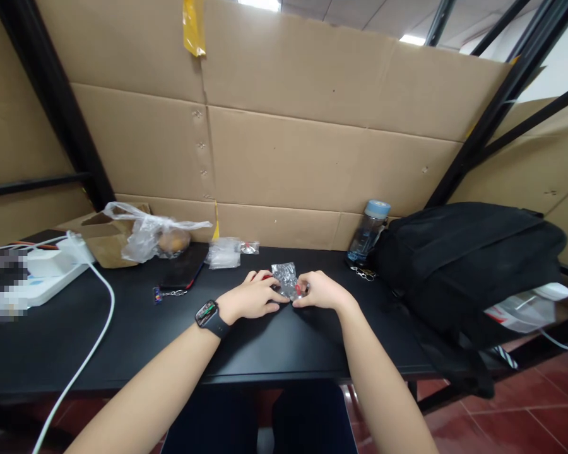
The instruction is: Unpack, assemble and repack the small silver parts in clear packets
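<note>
A small clear plastic bag [284,275] lies crinkled on the black table between my hands. My left hand [252,296], with a black watch [209,315] on its wrist, rests at the bag's left edge. Its fingers are stretched out and the thumb is apart; a bit of red shows by its fingertips. At the bag's right edge, my right hand [322,290] is closed, thumb and fingers pinched on a small red thing [298,289]. The fingers hide most of this thing, so its kind cannot be made out.
Behind my hands lie clear bags [224,253] and a small packet [250,248]. Leftward are a phone [183,268], a keychain [170,294], a cardboard box [106,243] and a power strip [52,284]. A bottle [366,233] and black backpack [468,265] stand right. Cardboard walls the back.
</note>
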`<state>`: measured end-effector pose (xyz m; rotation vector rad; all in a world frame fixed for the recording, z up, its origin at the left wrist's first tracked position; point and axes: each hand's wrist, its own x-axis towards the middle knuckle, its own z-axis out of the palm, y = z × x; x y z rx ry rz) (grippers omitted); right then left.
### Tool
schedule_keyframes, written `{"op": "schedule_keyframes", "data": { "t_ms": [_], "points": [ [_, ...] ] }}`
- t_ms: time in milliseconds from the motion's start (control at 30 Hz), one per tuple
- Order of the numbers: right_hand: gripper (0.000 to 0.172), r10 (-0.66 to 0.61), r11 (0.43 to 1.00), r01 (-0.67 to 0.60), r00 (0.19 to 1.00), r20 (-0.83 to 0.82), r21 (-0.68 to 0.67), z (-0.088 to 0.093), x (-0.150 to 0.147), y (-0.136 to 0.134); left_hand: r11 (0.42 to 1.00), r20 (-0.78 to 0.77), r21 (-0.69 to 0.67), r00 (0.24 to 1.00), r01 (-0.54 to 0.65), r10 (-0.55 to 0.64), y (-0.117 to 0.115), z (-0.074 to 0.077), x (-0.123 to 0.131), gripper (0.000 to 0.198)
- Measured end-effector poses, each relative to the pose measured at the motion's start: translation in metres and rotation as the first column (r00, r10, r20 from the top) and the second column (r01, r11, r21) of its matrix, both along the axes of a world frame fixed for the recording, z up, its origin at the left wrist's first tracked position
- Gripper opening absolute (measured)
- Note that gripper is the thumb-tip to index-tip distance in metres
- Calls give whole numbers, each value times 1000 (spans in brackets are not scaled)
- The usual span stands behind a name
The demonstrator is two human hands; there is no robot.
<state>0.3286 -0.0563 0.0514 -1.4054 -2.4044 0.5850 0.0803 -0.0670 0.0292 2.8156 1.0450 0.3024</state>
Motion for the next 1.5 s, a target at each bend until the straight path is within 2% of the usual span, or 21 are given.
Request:
{"op": "schedule_keyframes", "data": {
  "t_ms": [100, 367, 500, 567, 633, 767, 900, 1100, 1167, 1233, 1333, 1433, 1500],
  "points": [
    [27, -4, 1000, 4, 1000, 6, 2, -2, -3, 1, 1000, -5, 1, 1000, 11, -11, -1, 0, 1, 33],
    [24, -20, 994, 25, 998, -51, 108, -10, -13, 6, 998, -63, -63, 998, 12, -16, 2, 0, 0, 37],
    [22, 42, 999, -39, 991, -127, 25, -15, -9, 10, 996, -50, -83, 999, 10, -14, 2, 1, 0, 38],
    [23, 54, 998, -51, 991, -122, 26, -16, -6, 12, 996, -38, -92, 999, 15, -19, 3, 0, 0, 38],
    [26, 22, 994, -13, 997, -77, 109, -16, -6, 13, 995, -27, -98, 999, 22, -25, 3, -1, -1, 40],
    [35, -125, 955, 111, 992, 35, 275, -15, -15, 9, 993, 2, -114, 1000, 23, -23, 3, -3, -2, 43],
    [39, -195, 914, 133, 972, 130, 384, -19, -30, 7, 993, -1, -115, 1000, 17, -17, 2, -3, -3, 43],
    [27, -299, 864, 193, 940, 166, 464, -29, -48, 11, 993, -2, -110, 999, 41, -41, 2, 1, -1, 37],
    [25, -242, 889, 154, 957, 157, 431, -29, -46, 12, 997, 37, -72, 999, 36, -34, 3, 3, 0, 30],
    [30, -99, 931, 53, 989, 110, 362, -25, -39, 13, 999, 85, -34, 996, 19, -16, 3, 5, 2, 27],
    [31, 94, 954, -67, 993, -78, 293, -16, -19, 14, 1000, 167, -3, 986, -19, 19, 3, 4, 7, 40],
    [25, 92, 958, -36, 978, -189, 284, -9, 1, 17, 995, 246, 35, 965, -97, 86, 4, -1, 14, 46],
    [24, 85, 964, -47, 987, -133, 262, -8, 9, 18, 986, 281, 63, 951, -154, 131, 6, -5, 17, 35]
  ]
}}
